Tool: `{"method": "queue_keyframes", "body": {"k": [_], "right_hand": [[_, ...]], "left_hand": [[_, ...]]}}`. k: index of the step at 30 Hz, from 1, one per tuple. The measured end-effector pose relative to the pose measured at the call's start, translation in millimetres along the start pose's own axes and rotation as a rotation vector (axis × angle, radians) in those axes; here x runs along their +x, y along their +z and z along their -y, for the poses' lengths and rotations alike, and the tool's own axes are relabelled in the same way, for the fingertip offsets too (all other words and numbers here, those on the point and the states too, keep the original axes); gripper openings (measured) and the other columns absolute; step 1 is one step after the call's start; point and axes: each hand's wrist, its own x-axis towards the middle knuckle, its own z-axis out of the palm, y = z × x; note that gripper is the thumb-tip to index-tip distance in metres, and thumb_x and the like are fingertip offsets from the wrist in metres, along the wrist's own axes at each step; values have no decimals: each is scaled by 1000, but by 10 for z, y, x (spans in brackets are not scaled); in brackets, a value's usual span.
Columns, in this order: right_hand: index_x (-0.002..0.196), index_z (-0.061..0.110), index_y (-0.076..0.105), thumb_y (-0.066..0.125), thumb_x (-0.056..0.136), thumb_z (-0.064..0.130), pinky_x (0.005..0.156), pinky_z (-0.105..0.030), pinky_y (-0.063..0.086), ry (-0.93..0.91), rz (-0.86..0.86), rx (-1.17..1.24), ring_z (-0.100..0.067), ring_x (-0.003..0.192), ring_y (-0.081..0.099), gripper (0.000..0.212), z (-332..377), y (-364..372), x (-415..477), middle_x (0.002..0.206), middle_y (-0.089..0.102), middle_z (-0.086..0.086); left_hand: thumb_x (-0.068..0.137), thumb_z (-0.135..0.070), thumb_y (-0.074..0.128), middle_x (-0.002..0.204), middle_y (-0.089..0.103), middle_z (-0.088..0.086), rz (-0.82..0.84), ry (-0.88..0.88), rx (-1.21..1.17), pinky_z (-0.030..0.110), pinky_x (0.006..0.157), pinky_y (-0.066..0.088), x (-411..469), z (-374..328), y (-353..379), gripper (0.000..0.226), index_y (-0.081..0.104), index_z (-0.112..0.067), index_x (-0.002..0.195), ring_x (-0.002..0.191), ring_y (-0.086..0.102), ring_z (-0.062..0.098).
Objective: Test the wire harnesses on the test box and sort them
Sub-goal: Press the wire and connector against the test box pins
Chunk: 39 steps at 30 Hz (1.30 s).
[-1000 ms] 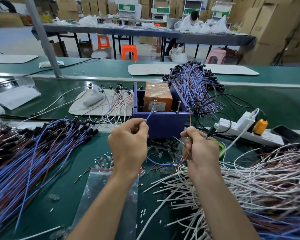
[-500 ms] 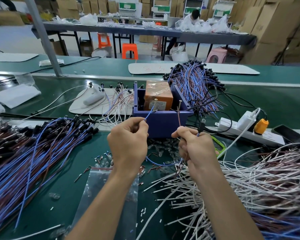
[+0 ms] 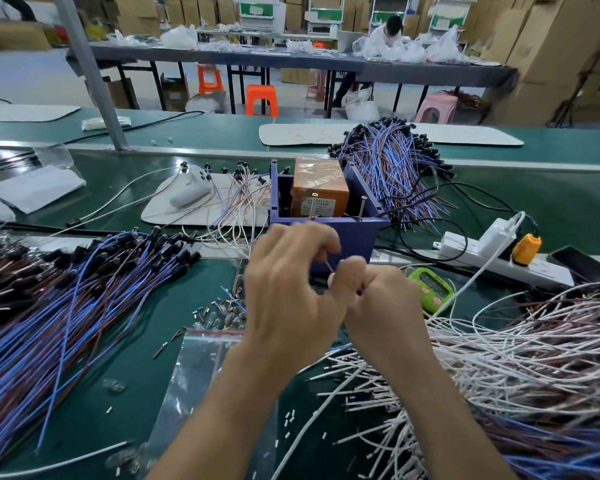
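Note:
A purple test box [image 3: 355, 233] holding an orange block [image 3: 319, 194] stands at the middle of the green table. Both hands meet just in front of it. My left hand [image 3: 288, 292] has its fingers curled over a thin brown wire [image 3: 329, 265]. My right hand [image 3: 378, 306] is fisted against the left, its thumb pinching the same wire. The rest of that harness is hidden by the hands. A pile of blue and brown harnesses [image 3: 66, 306] lies at the left. Another such bundle [image 3: 392, 168] lies behind the box. White wires [image 3: 499, 358] heap at the right.
A white power strip [image 3: 499, 261] with an orange plug and charger sits right of the box. A green timer [image 3: 430, 289] lies by my right hand. A clear zip bag [image 3: 201, 368] and small loose parts lie in front. A person works at a far table.
Both hands have left the box's pins and come together in front of the box. The blue wire end is no longer on the left pin; the right hand moved left and down.

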Motion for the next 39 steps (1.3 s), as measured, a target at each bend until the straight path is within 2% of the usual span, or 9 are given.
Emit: {"method": "queue_keyframes", "body": {"k": [8,13,16,20,23,25,29,34,39], "right_hand": [[47,31,45,63,86,24,52,-34,34,27,40,-70,-20,51,39,43,46,50,-50,48,44,4],[56,30,60,65,93,35,53,-38,38,14,83,-44,-22,54,44,38,17,46,-65,48,47,2],[70,25,72,63,96,44,53,-38,40,31,57,15,-22,54,48,34,5,-10,-60,49,51,4],[53,34,60,59,88,34,49,-34,32,44,98,-119,-28,55,48,35,43,-47,-49,49,47,2],[49,26,52,55,83,25,45,-29,21,44,157,-203,-20,48,38,34,96,-58,-65,47,36,5],[53,42,57,48,78,31,46,-30,24,62,165,-148,-16,47,39,29,127,-69,-76,44,38,4],[46,21,45,39,72,34,51,-34,29,32,159,-89,-29,54,46,30,123,-21,-88,47,45,1],[49,20,45,57,88,25,53,-35,33,59,143,-86,-30,57,48,41,31,-11,-70,51,50,0],[58,22,56,59,93,29,56,-34,36,59,130,-87,-28,59,51,36,-18,3,-68,54,55,-1]], "left_hand": [[97,-51,57,44,36,-6,215,-158,15,28,56,27,-69,157,19,61,55,-13,50,54,41,15],[86,-60,70,44,45,19,223,-598,-497,33,44,23,-8,136,63,73,54,1,49,43,32,15],[94,-51,69,43,25,-11,246,-498,-402,20,44,17,53,149,25,70,33,-17,44,43,19,8],[99,-68,43,46,38,-3,313,-297,-212,31,49,28,-51,69,13,70,40,-16,52,49,34,14],[103,-53,49,44,35,-8,301,-143,-53,17,57,27,-103,72,53,62,37,-23,50,55,39,14],[101,-50,54,43,34,-10,269,-185,-90,18,55,27,-106,88,84,63,34,-29,46,52,36,8],[94,-60,55,45,37,-4,221,-367,-245,33,52,33,-92,81,119,67,39,-23,41,49,32,11],[81,-71,57,55,60,20,268,-617,-488,38,49,39,-108,56,172,75,66,-1,58,50,46,18],[78,-72,59,60,57,30,293,-672,-511,48,53,39,-92,62,203,80,61,6,57,56,44,18]]}}
